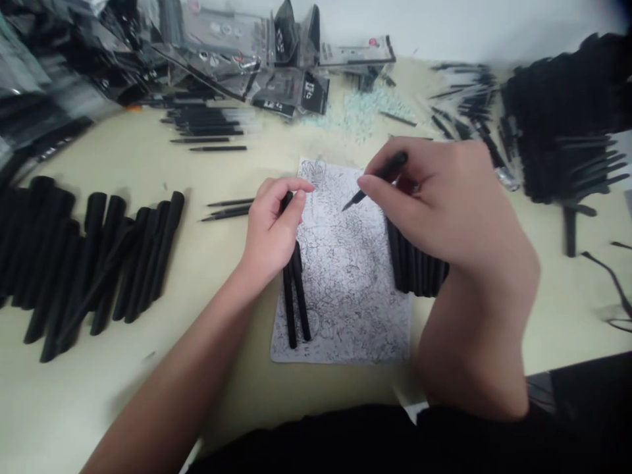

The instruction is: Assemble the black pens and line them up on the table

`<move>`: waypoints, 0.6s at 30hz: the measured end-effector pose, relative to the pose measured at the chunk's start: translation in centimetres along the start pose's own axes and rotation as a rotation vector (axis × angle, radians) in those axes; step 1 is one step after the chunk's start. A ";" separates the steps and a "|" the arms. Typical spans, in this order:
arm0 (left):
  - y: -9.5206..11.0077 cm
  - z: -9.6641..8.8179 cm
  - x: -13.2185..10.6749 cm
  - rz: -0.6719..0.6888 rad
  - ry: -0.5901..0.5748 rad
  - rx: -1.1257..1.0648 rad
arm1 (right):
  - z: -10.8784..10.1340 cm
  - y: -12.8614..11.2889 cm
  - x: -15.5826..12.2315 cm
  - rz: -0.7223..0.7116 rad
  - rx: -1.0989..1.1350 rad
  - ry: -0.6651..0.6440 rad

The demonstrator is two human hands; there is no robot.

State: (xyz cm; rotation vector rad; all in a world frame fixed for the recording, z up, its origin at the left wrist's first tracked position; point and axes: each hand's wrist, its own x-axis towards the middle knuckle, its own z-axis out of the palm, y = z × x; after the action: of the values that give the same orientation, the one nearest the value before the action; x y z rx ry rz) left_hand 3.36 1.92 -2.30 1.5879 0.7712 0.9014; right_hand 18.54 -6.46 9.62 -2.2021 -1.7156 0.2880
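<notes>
My right hand (434,191) pinches a slim black pen (390,170), its dark pointed tip angled down-left over a sheet of paper (345,263) covered in scribbles. At the sheet's left edge, my left hand (276,224) is curled, with a black pen end showing between thumb and forefinger. Two black pens (296,309) extend below that hand over the paper; their upper parts are hidden by it. Thin dark refills (227,212) lie just left of my left hand. Partly under my right hand, a row of black pen barrels (417,270) rests on the sheet's right side.
Many black barrels (99,263) are heaped on the left. Clear and black plastic packets (222,39) fill the back, with refills (207,122) in front. Pale green bits (375,105) are scattered behind the sheet. A large black pile (567,118) and glasses (612,276) are on the right.
</notes>
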 end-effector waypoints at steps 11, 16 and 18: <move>-0.2 0.1 0.0 0.022 0.000 0.014 | -0.1 -0.2 0.0 -0.011 0.009 0.001; 0.0 0.1 0.0 0.010 -0.001 0.013 | 0.0 -0.5 0.0 -0.053 0.082 -0.062; 0.1 0.1 0.1 -0.003 0.001 -0.002 | 0.1 -0.3 0.0 -0.025 0.087 -0.034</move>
State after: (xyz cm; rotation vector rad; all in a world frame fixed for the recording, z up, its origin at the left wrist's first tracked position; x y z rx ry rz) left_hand 3.45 1.91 -2.18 1.5843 0.7726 0.9009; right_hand 18.20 -6.41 9.68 -2.1233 -1.7140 0.3891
